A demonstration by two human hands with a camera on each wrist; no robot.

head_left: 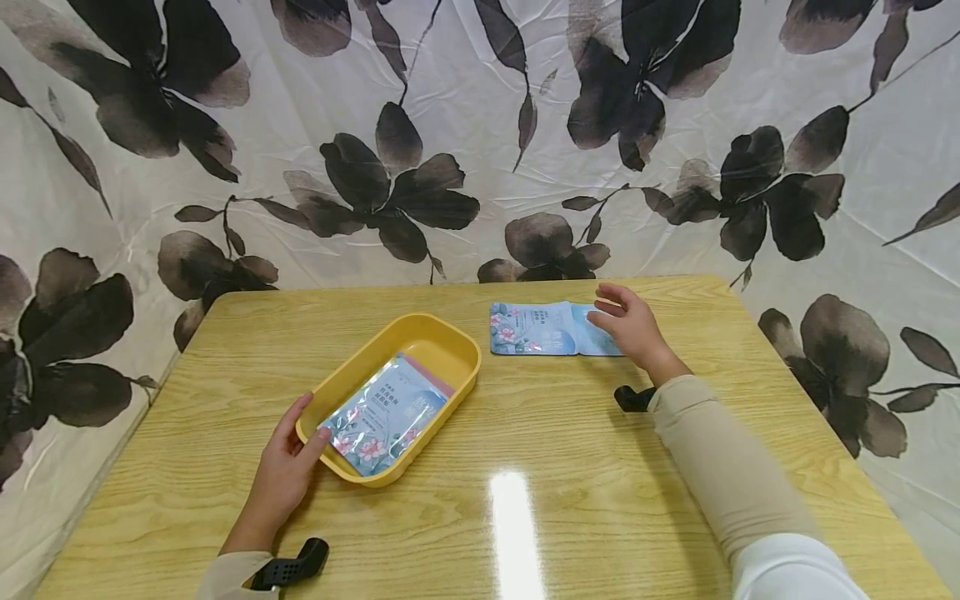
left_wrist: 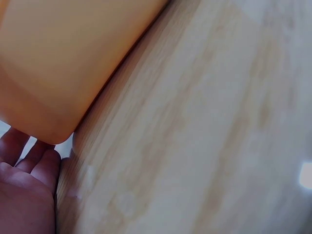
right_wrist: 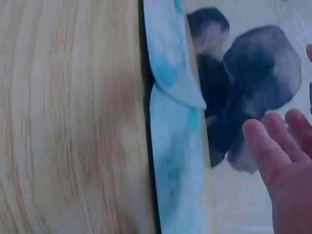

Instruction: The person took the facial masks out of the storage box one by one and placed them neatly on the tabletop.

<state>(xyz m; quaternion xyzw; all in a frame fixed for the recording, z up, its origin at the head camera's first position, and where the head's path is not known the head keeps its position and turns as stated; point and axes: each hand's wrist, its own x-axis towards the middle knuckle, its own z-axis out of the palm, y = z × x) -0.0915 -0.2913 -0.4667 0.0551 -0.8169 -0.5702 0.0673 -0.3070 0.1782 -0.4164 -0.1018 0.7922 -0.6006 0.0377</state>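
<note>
A yellow plastic bin [head_left: 467, 367] sits slantwise on the table, left of centre. My left hand [head_left: 281, 467] grips its near left corner, thumb over the rim and fingers outside. In the left wrist view those fingers [left_wrist: 36, 158] lie behind the bin's corner. Inside the bin lies a light-blue sachet [head_left: 390, 417] with pink flowers, over a pink one [head_left: 429, 373] that is mostly covered. My right hand [head_left: 633, 329], fingers apart and holding nothing, hovers over the right end of two blue sachets at the back: a flowered one [head_left: 528, 329] overlaps a plainer one [head_left: 588, 329].
The wooden table [head_left: 600, 492] ends just behind the two sachets. A white cloth [head_left: 517, 167] with dark flowers hangs behind and on both sides. Each wrist wears a black camera mount, such as the left mount [head_left: 300, 565]. Light glares off the near middle of the tabletop.
</note>
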